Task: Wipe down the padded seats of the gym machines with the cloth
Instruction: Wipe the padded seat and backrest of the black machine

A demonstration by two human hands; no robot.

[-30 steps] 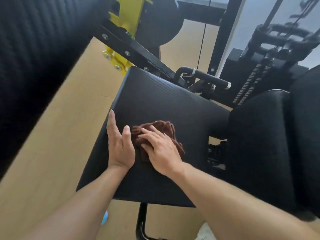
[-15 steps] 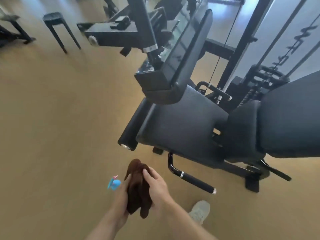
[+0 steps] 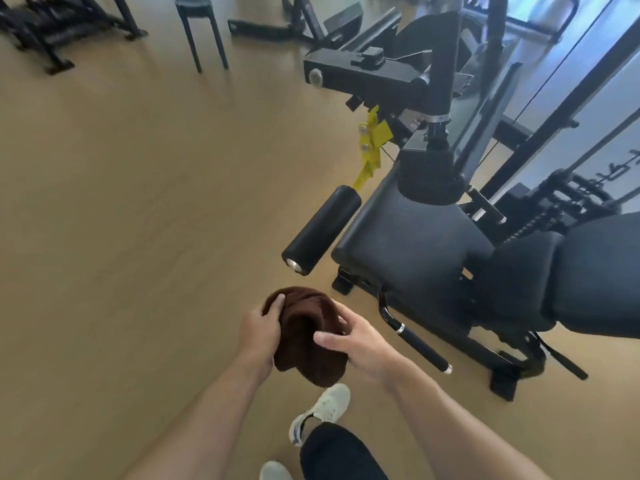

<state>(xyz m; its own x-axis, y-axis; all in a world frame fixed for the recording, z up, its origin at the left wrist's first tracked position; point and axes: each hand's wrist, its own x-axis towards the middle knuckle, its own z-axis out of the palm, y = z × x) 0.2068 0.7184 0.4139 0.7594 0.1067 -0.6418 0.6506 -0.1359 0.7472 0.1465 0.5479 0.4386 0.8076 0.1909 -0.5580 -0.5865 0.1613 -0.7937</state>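
Brown cloth [image 3: 306, 337] bunched between both hands above the floor [image 3: 138, 237], left hand [image 3: 259, 336] fingers curled round it, right hand [image 3: 360, 348] gripping its side, seat [image 3: 408, 244] apart.

— What are we wearing up top?
— No sleeves that show: our forearms [image 3: 207, 410] are bare to the frame edge.
— And below?
— Dark trousers [image 3: 341, 455] on one leg, and pale, off-white sneakers [image 3: 323, 408] with a dark mark at the heel; a second pale toe [image 3: 275, 472] peeks in beside it.
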